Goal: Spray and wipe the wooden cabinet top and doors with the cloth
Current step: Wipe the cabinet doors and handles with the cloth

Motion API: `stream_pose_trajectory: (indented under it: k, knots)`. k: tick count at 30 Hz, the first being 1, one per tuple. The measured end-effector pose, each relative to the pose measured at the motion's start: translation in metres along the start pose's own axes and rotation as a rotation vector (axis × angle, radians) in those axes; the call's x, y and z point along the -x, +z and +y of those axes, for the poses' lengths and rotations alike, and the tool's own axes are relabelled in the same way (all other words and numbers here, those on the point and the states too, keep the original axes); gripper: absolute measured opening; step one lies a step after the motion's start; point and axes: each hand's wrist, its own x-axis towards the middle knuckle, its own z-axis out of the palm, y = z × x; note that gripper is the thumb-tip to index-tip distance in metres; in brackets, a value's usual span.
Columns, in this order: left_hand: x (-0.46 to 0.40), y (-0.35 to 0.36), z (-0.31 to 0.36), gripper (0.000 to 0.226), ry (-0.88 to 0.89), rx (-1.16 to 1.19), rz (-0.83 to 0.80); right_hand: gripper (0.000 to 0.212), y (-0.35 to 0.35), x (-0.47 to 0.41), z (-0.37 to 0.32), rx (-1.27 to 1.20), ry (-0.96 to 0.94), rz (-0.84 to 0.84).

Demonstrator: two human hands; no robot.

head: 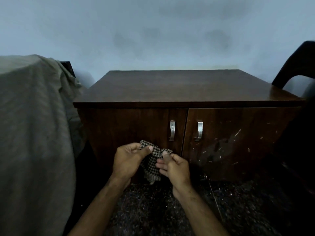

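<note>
A dark wooden cabinet stands in front of me, its top [179,86] bare. Its left door [126,128] and right door [238,133] are closed, each with a metal handle near the centre seam. The right door carries pale scratches and smears. I hold a small black-and-white checked cloth [151,163] in front of the left door. My left hand [127,161] pinches its upper left part between thumb and fingers. My right hand [173,165] pinches its upper right corner. The cloth's lower end hangs loose between my hands. No spray bottle is in view.
A piece of furniture draped in a grey-green sheet [34,125] fills the left side, close to the cabinet. A dark chair [294,65] stands at the right behind the cabinet corner. The floor [170,210] below is dark and speckled. A pale wall lies behind.
</note>
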Motion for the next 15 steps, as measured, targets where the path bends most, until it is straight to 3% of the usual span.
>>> stream_pose_trajectory:
  k: [5, 15]
  knots:
    - [-0.005, -0.006, 0.031, 0.021, 0.096, 0.077, 0.047, 0.020, 0.011, -0.002, -0.033, -0.186, -0.086, -0.049]
    - [0.000, -0.012, -0.035, 0.072, 0.010, 0.119, -0.024, 0.017, -0.011, -0.014, 0.005, 0.084, -0.118, 0.010]
